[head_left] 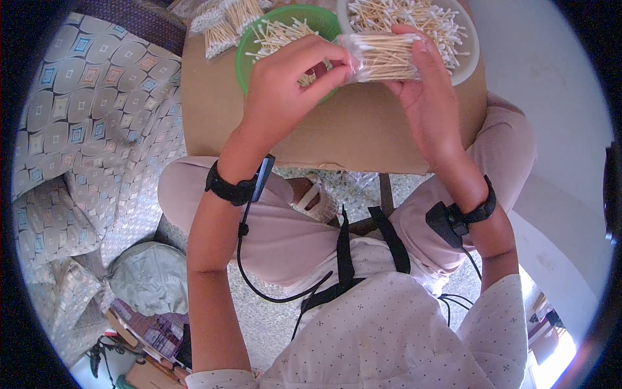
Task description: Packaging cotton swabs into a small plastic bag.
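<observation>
Between my two hands, above the cardboard surface, is a clear plastic packet of cotton swabs (389, 57) with wooden sticks, lying sideways. My left hand (291, 81) pinches the gathered plastic at the packet's left end between thumb and fingertips. At the other end my right hand (431, 84) grips the packet, fingers behind it and partly hidden. Behind my left hand stands a green basket (244, 58) with loose cotton swabs (285, 34) in it. A white bowl (475, 55) heaped with more swabs is behind my right hand.
Filled swab packets (223, 29) lie at the far left of the cardboard-topped table (324, 139). A patterned cloth cover (97, 110) drapes at left, a pale wall (544, 84) stands at right. Black cables (243, 259) run from devices strapped to both wrists.
</observation>
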`<state>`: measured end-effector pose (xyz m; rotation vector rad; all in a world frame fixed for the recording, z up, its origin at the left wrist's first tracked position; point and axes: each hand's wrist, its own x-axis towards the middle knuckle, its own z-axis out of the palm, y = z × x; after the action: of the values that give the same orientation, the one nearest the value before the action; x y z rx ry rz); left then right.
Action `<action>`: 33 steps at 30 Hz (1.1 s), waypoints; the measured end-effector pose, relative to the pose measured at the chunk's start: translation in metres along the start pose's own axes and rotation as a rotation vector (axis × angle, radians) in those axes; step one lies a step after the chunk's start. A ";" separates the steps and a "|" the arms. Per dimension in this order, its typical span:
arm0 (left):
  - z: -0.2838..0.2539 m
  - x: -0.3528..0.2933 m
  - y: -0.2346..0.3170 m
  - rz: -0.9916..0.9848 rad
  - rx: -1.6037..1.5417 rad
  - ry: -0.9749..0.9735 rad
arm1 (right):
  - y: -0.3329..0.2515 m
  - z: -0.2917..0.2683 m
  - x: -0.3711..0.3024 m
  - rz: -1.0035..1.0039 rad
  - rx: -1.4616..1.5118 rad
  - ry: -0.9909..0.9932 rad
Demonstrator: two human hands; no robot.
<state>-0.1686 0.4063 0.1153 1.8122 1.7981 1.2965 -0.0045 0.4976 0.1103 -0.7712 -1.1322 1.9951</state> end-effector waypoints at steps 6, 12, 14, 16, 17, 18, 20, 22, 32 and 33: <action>-0.001 0.001 -0.002 -0.046 -0.096 -0.001 | 0.003 -0.003 0.002 -0.046 -0.020 -0.039; 0.002 0.001 -0.006 0.061 -0.034 -0.057 | -0.001 -0.001 0.002 0.005 0.005 -0.046; 0.003 0.000 -0.002 0.031 -0.063 -0.003 | -0.002 -0.002 0.002 -0.002 0.055 -0.103; 0.004 0.002 -0.001 0.008 -0.086 0.057 | -0.001 -0.002 0.000 0.019 0.060 -0.095; 0.006 0.002 -0.004 -0.036 -0.217 0.146 | -0.002 -0.001 0.000 0.049 0.068 -0.079; 0.007 0.003 -0.003 -0.083 -0.349 0.231 | -0.003 0.000 -0.002 0.043 0.066 -0.085; -0.002 0.003 -0.002 -0.058 -0.279 0.198 | -0.004 0.003 -0.004 0.053 0.045 -0.059; -0.003 0.003 -0.002 -0.035 -0.212 0.162 | -0.004 0.003 -0.004 0.022 0.061 -0.079; 0.002 0.005 -0.001 -0.114 -0.390 0.033 | -0.002 -0.001 -0.003 -0.002 0.024 -0.077; 0.003 0.005 -0.001 -0.134 -0.394 0.029 | -0.001 -0.002 -0.003 -0.001 0.024 -0.077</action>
<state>-0.1683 0.4120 0.1149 1.4439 1.5140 1.5024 -0.0010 0.4968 0.1110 -0.6862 -1.1507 2.0490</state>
